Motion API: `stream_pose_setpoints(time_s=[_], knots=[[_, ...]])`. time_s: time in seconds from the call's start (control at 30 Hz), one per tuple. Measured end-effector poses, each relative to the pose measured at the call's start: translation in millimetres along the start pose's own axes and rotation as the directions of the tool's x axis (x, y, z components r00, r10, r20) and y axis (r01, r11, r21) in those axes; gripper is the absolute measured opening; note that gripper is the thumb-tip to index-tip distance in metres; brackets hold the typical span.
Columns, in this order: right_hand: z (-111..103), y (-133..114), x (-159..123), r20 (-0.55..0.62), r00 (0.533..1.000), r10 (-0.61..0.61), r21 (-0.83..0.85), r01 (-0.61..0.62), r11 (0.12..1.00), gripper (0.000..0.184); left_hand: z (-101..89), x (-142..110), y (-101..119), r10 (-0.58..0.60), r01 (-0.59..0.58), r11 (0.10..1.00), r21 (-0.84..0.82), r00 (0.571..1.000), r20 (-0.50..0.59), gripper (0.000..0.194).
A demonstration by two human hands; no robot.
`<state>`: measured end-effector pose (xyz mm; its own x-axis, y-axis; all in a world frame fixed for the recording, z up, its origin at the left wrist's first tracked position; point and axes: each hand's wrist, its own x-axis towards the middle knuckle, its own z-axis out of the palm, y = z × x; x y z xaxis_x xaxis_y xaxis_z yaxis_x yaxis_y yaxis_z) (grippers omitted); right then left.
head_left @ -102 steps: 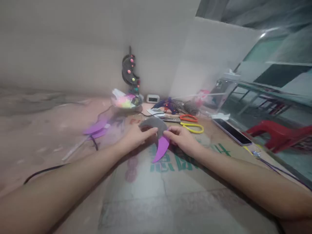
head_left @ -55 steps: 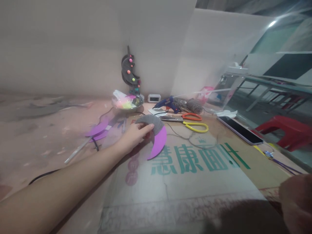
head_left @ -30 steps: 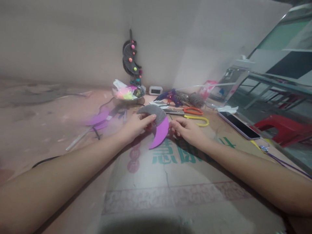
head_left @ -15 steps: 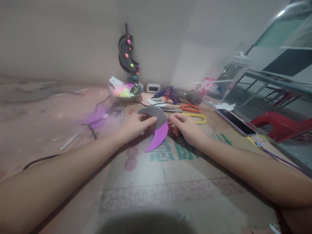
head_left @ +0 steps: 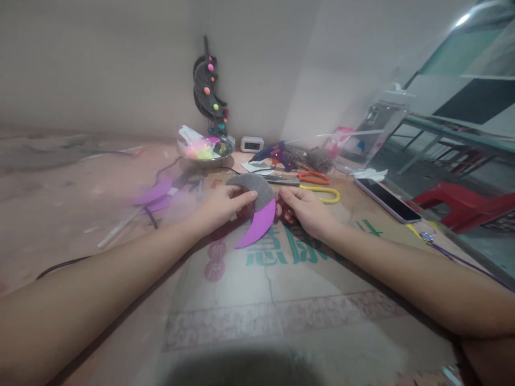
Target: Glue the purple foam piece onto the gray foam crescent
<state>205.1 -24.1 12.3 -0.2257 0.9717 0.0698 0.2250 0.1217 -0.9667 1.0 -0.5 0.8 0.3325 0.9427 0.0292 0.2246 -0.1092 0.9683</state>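
Observation:
A purple crescent (head_left: pixel 257 222) is held above the cardboard, its upper part wrapped in grey yarn (head_left: pixel 257 188) and its lower tip bare. My left hand (head_left: pixel 229 203) grips the wrapped part, thumb on top and the other fingers partly hidden behind it. Close to the crescent's right edge, my right hand (head_left: pixel 303 206) is closed in a pinch on the grey yarn where the winding ends; the strand itself barely shows. Behind the hands lie scissors with an orange handle (head_left: pixel 314 178) and a yellow handle (head_left: pixel 328 195).
Printed cardboard (head_left: pixel 314 327) covers the table. Behind are a bowl (head_left: pixel 207 161), a small clock (head_left: pixel 252 143), a glue gun (head_left: pixel 276 154) and a yarn ball (head_left: pixel 319 160). A phone (head_left: pixel 388 201) lies right; purple pieces (head_left: pixel 155 193) lie left. A decorated grey crescent (head_left: pixel 207 88) hangs against the wall.
The crescent has turned slightly, its purple tip swinging a little to the left. Both hands keep nearly the same hold; the whole view has shifted slightly.

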Motion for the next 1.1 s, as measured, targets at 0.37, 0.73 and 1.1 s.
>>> stream_pose_setpoints(time_s=[0.37,0.73,1.1], knots=[[1,0,-3,-0.05,0.997,-0.06,-0.036,0.058,0.998,0.036,-0.6,5,2,0.025,-0.03,0.995,-0.094,0.998,-0.058,0.033],[1,3,-1,0.083,0.996,-0.042,-0.147,0.054,0.988,0.031,-1.6,4,1,0.037,-0.04,0.997,-0.063,0.998,-0.051,0.037],[5,-1,-4,0.055,0.995,0.078,-0.177,-0.067,0.982,0.028,3.3,-5,9,0.075,-0.082,0.993,0.081,0.994,0.083,0.038]])
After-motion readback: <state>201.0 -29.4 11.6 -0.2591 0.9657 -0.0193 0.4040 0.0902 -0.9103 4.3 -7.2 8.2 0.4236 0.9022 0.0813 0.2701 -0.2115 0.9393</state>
